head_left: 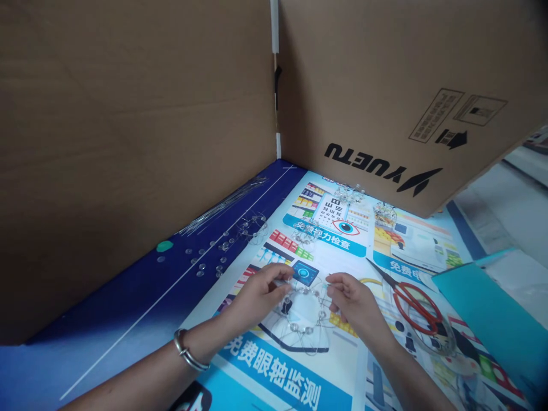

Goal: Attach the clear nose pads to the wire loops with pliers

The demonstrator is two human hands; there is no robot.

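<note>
A light frame of thin silver wire and clear beads (305,319) rests on the poster-covered surface (265,374). The left hand (261,294) and right hand (353,302) each pinch its upper edge, fingers closed on wire. It looks springy, easily bent; grip beside the beads

Left hand (261,294), right hand (353,302); tight pinch grips

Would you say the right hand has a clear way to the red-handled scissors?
Probably yes: the scissors lie just right of the right hand, nothing between, though it pinches the beaded wire frame.
</note>
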